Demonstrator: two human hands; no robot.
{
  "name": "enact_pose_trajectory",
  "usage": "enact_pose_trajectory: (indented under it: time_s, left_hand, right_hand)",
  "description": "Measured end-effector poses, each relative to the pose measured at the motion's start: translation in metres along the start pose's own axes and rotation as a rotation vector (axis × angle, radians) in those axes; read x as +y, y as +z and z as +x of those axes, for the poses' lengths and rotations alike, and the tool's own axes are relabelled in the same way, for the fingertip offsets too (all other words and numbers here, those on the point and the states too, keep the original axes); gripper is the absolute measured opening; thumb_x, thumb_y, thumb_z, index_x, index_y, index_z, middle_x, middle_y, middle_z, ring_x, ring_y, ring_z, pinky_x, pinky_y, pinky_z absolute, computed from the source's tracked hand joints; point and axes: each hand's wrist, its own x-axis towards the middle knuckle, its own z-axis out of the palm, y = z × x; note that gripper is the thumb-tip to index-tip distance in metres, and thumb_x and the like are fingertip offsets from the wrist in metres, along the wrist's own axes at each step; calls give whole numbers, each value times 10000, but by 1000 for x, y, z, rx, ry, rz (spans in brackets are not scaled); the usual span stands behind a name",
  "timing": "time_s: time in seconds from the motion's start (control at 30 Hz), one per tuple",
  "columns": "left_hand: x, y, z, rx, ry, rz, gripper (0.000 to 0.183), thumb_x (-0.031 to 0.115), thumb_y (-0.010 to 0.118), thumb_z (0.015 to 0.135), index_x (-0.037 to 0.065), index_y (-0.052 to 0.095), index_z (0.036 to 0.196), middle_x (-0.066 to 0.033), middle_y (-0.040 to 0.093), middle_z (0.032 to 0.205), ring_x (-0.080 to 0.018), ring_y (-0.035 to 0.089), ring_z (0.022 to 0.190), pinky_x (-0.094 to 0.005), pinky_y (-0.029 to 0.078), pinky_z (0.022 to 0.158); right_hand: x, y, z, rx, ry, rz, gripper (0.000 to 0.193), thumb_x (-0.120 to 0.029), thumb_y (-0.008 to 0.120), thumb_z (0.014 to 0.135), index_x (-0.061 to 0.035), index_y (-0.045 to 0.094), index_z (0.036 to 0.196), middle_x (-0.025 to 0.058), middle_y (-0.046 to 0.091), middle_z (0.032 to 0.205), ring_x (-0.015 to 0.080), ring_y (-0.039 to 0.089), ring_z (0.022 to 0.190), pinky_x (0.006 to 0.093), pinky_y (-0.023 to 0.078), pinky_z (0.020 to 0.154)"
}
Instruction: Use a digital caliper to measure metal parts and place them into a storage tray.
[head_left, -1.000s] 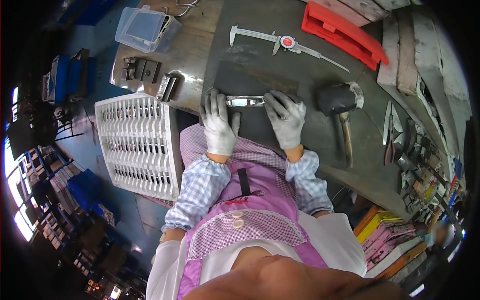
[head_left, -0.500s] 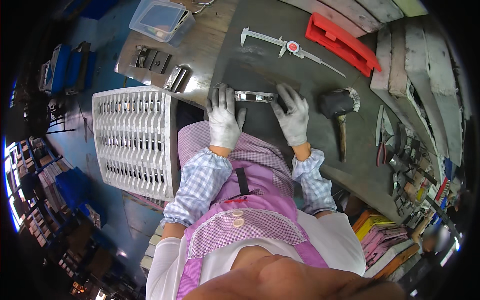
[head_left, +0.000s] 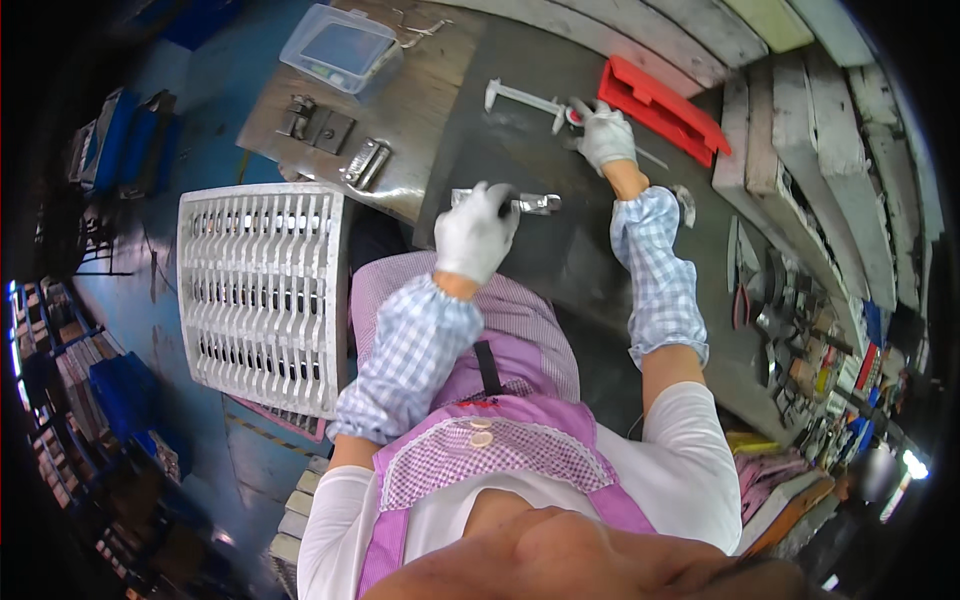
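My left hand (head_left: 474, 235), in a white glove, is closed over a narrow, shiny metal part (head_left: 540, 204) lying on the dark tabletop. Both ends of this part stick out past the fingers, while its middle is hidden under them. Farther off to the right, my gloved right hand (head_left: 606, 138) has its fingers closed on a dial caliper (head_left: 527, 99) near the dial. The hand covers most of the dial. The caliper's jaws point to the left, and its thin rod shows beyond the hand.
A red plastic case (head_left: 668, 110) stands behind my right hand. My right sleeve hides most of the mallet (head_left: 686, 204). At the left are a white slotted rack (head_left: 262, 290) of metal parts, a metal fixture (head_left: 316, 127), a metal block (head_left: 366, 164) and a clear box (head_left: 340, 48). Pliers (head_left: 741, 305) lie right.
My right hand has left the metal part and reached up and right to the caliper. The left hand has shifted right over the part, which now lies slightly tilted.
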Motion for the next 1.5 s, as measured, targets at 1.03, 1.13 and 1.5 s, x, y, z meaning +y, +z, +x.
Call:
enact_pose_trajectory:
  time_s: [1.03, 1.13, 1.5]
  left_hand:
    - [-84, -19, -76, -86, -603, -1975, 416, 197, 558, 1063, -78, 547, 1376, -284, 652, 1294, -374, 686, 1166, -451, 571, 1010]
    - [-82, -18, -74, -43, -711, -2008, 411, 183, 558, 1061, -93, 546, 1365, -281, 661, 1266, -374, 692, 1147, -442, 575, 1003]
    - [-88, -18, -70, -18, -682, -1868, 422, 241, 586, 1056, -100, 580, 1304, -241, 698, 1193, -309, 730, 1066, -379, 612, 913]
  right_hand:
    - [-154, -85, -147, -83, -353, 426, 501, -112, 725, 562, -129, 765, 1062, 79, 622, 784, 293, 615, 806, 425, 463, 908]
    - [-159, -89, -144, -104, -353, 421, 463, -127, 753, 575, -133, 763, 1038, 73, 632, 771, 284, 630, 788, 412, 472, 858]
    - [-143, -79, -130, -210, -343, 477, 413, -192, 786, 610, -129, 765, 1018, 67, 643, 734, 276, 654, 756, 395, 481, 798]
